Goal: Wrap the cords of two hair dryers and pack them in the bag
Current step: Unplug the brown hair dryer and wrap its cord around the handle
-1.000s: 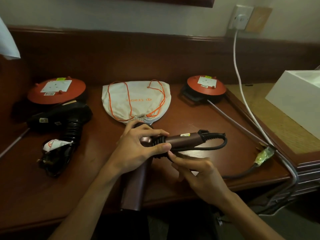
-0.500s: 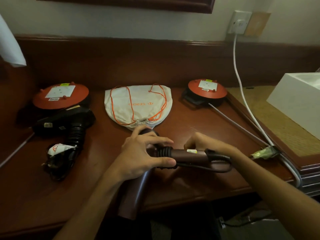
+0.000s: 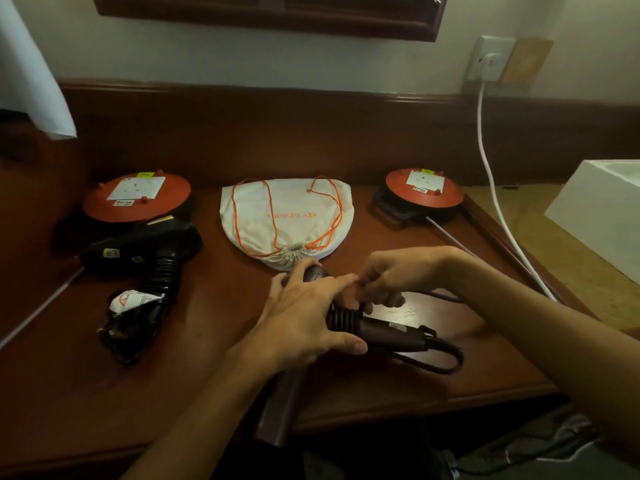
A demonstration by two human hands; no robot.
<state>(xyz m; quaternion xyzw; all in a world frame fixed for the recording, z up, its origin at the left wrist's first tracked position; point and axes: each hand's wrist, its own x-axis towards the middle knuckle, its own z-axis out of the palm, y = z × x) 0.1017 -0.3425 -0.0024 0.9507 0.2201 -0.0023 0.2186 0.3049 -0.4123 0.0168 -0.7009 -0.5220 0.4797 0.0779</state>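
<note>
**Cord half-wound on the brown dryer: where it could slip**

The brown hair dryer [image 3: 377, 332] is held at its ribbed neck by the left hand [image 3: 304, 323], fingers spread over the top and thumb curled beneath. The black cord [image 3: 440, 362] is pinched by the right hand [image 3: 398, 275] just behind the left fingertips, where a turn appears to be laid around the handle. A loose loop is seen hanging off the handle's end, to the right of the left thumb.

If tension is eased by the right hand, the loop is likely to spring open and the turns to slide off the smooth handle. The barrel is seen overhanging the near edge of the desk [image 3: 207, 341] below the left wrist; should the grip be relaxed, the dryer could be tipped to the floor. The trailing cord could also be snagged beyond the right forearm.

The bag [image 3: 287, 216], drawn shut, is found just past both hands. The black dryer [image 3: 145, 247], its cord bundled, is left well off to the left hand's side. Two orange cable reels [image 3: 138, 199] [image 3: 424, 185] are set further back. Dark wood, a white wall, a socket [image 3: 490, 58] and a white box [image 3: 595, 209] are seen around.
</note>
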